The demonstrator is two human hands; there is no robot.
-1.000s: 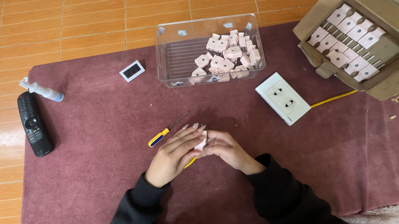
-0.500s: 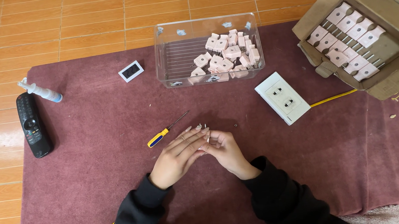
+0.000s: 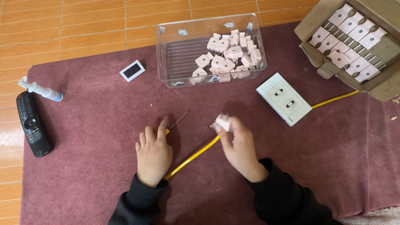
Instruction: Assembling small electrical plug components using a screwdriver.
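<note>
My right hand holds a small white plug by its body, just above the maroon mat. My left hand lies flat on the mat with its fingers spread, the fingertips resting over a small screwdriver whose handle is mostly hidden. A yellow cable runs between the two hands. Both sleeves are black.
A clear plastic bin holding several white plugs stands at the back. A white socket block lies right of my hands. An open cardboard box of plugs sits far right. A black remote, a small bottle and a small display lie left.
My hands were together around the plug; they have moved apart. The right hand keeps the plug, and the left hand has gone down onto the screwdriver on the mat.
</note>
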